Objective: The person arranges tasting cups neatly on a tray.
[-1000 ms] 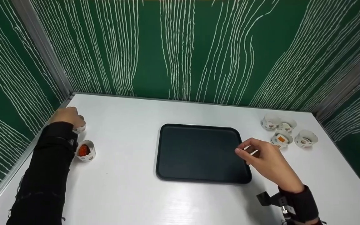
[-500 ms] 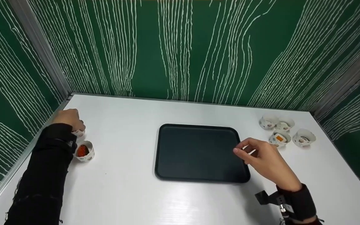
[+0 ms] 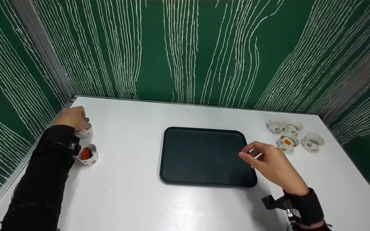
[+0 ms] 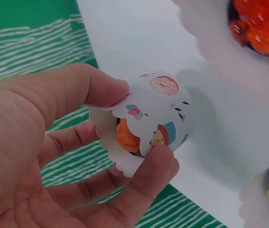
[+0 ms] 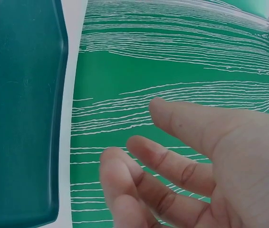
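Note:
My left hand (image 3: 72, 118) grips a white paper baking cup (image 3: 84, 132) with printed cupcakes at the table's left side. In the left wrist view, thumb and fingers pinch the tilted cup's wall, and something orange (image 4: 127, 137) shows inside. Just nearer to me stands another cup (image 3: 89, 161), holding a dark piece topped with glossy red beads (image 3: 86, 154). My right hand (image 3: 270, 160) hovers by the right edge of a dark rectangular tray (image 3: 204, 157). Its fingers are loosely bent, with nothing between them.
Several similar paper cups (image 3: 312, 142) stand at the right; one holds a white piece with an orange patch (image 3: 288, 141). Beneath everything lies a white table (image 3: 133, 199). Green walls (image 3: 153, 48) with white wavy lines enclose its back and sides.
My left hand has shifted slightly up and to the right, and the gripped cup has moved with it. The right hand stays nearly still.

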`<state>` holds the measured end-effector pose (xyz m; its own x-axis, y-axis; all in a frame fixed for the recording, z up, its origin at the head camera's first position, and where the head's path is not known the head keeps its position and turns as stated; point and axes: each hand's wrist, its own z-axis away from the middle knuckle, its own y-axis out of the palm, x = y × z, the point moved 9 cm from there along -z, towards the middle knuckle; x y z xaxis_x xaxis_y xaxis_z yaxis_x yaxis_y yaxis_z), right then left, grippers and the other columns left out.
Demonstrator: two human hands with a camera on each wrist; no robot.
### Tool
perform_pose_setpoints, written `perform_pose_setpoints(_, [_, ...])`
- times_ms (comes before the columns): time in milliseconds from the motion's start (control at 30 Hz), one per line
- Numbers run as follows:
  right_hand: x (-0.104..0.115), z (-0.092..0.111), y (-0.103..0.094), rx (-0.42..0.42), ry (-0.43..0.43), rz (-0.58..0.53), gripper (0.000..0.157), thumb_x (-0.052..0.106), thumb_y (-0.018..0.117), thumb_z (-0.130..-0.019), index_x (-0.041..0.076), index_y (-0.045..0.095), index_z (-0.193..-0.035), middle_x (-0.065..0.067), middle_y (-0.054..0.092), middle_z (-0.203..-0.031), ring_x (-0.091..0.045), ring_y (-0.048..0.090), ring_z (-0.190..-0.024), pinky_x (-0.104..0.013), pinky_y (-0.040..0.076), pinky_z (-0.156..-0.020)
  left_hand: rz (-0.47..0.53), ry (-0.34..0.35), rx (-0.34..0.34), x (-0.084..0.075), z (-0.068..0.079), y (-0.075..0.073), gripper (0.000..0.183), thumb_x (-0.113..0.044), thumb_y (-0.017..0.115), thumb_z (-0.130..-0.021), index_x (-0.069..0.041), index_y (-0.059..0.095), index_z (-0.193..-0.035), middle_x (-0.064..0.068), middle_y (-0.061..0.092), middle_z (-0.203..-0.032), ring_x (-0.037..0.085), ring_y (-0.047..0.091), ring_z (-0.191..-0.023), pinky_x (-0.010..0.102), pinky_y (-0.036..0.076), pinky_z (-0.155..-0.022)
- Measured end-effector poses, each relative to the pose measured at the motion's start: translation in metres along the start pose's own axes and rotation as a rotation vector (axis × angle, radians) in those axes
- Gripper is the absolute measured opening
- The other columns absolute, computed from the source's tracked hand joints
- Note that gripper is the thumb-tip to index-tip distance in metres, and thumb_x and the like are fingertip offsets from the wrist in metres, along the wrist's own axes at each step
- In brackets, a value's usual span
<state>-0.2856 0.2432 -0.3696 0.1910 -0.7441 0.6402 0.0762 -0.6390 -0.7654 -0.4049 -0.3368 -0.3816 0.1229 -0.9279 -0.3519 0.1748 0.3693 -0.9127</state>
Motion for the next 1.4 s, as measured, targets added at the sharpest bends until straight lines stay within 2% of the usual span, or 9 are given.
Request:
perform_pose_setpoints(133, [0.0, 0.0, 0.0, 0.0, -0.001, 0.005, 0.025, 0.041, 0.071, -0.104, 0.018, 0.075, -0.11, -0.003, 0.075, -0.092, -0.01, 0.071, -0.075, -0.027, 0.052, -0.069, 0.017, 0.027, -0.021, -0.016, 0.002, -0.007, 0.034, -0.015, 0.071, -0.094, 0.006, 0.055, -0.117, 0.033, 0.062, -0.116, 0.034, 0.064, -0.087, 0.032, 0.054, -0.065])
perform_pose_setpoints(300, [-0.001, 0.003, -0.001, -0.015, 0.002, 0.006, 0.023, 0.039, 0.071, -0.104, 0.017, 0.075, -0.11, -0.001, 0.075, -0.091, -0.01, 0.069, -0.079, -0.025, 0.051, -0.073, 0.033, 0.033, -0.003, -0.038, 0.007, -0.014, 0.044, -0.018, 0.071, -0.096, 0.005, 0.054, -0.129, 0.036, 0.061, -0.125, 0.032, 0.07, -0.083, 0.031, 0.054, -0.062])
perform_pose_setpoints(367, [-0.001, 0.003, -0.002, -0.021, 0.003, 0.006, 0.022, 0.039, 0.071, -0.104, 0.018, 0.076, -0.11, 0.0, 0.075, -0.092, -0.011, 0.07, -0.083, -0.025, 0.051, -0.075, 0.033, 0.053, -0.017, -0.049, 0.011, -0.017, 0.045, -0.02, 0.071, -0.096, 0.004, 0.055, -0.131, 0.036, 0.062, -0.127, 0.034, 0.07, -0.087, 0.033, 0.054, -0.064])
perform_pose_setpoints(567, [0.001, 0.003, -0.003, -0.033, -0.002, 0.002, 0.023, 0.039, 0.071, -0.105, 0.017, 0.076, -0.111, 0.002, 0.076, -0.098, -0.012, 0.071, -0.091, -0.023, 0.054, -0.081, 0.07, 0.156, -0.08, -0.087, 0.029, -0.024, 0.042, -0.019, 0.075, -0.096, 0.001, 0.059, -0.13, 0.032, 0.067, -0.128, 0.037, 0.065, -0.1, 0.045, 0.055, -0.081])
perform_pose_setpoints(733, [0.003, 0.003, -0.003, -0.041, -0.01, 0.008, 0.025, 0.038, 0.072, -0.104, 0.016, 0.075, -0.115, 0.001, 0.076, -0.101, -0.012, 0.071, -0.093, -0.023, 0.055, -0.081, 0.095, 0.227, -0.112, -0.118, 0.048, -0.022, 0.04, -0.016, 0.078, -0.094, -0.002, 0.062, -0.129, 0.027, 0.069, -0.128, 0.037, 0.065, -0.103, 0.049, 0.055, -0.086])
perform_pose_setpoints(933, [0.008, 0.003, -0.002, -0.062, -0.04, 0.029, 0.024, 0.036, 0.073, -0.103, 0.016, 0.075, -0.117, 0.002, 0.077, -0.104, -0.013, 0.072, -0.095, -0.023, 0.056, -0.081, 0.088, 0.329, -0.162, -0.154, 0.074, -0.013, 0.04, -0.013, 0.08, -0.092, -0.005, 0.064, -0.127, 0.024, 0.069, -0.124, 0.039, 0.066, -0.114, 0.055, 0.059, -0.095])
perform_pose_setpoints(1167, [0.013, 0.002, 0.0, -0.1, -0.07, 0.003, 0.021, 0.029, 0.075, -0.103, 0.014, 0.075, -0.117, 0.002, 0.076, -0.104, -0.01, 0.073, -0.096, -0.019, 0.057, -0.087, 0.123, 0.471, -0.274, -0.188, 0.101, 0.007, 0.043, -0.012, 0.086, -0.085, -0.007, 0.071, -0.124, 0.019, 0.069, -0.107, 0.032, 0.064, -0.096, 0.048, 0.057, -0.079])
perform_pose_setpoints(1400, [0.017, 0.002, 0.008, -0.092, -0.098, -0.006, 0.02, 0.025, 0.075, -0.102, 0.014, 0.073, -0.119, 0.002, 0.075, -0.105, -0.009, 0.072, -0.096, -0.022, 0.057, -0.089, 0.181, 0.559, -0.259, -0.218, 0.122, 0.038, 0.045, -0.015, 0.089, -0.084, -0.009, 0.071, -0.125, 0.013, 0.069, -0.106, 0.026, 0.063, -0.091, 0.039, 0.06, -0.074])
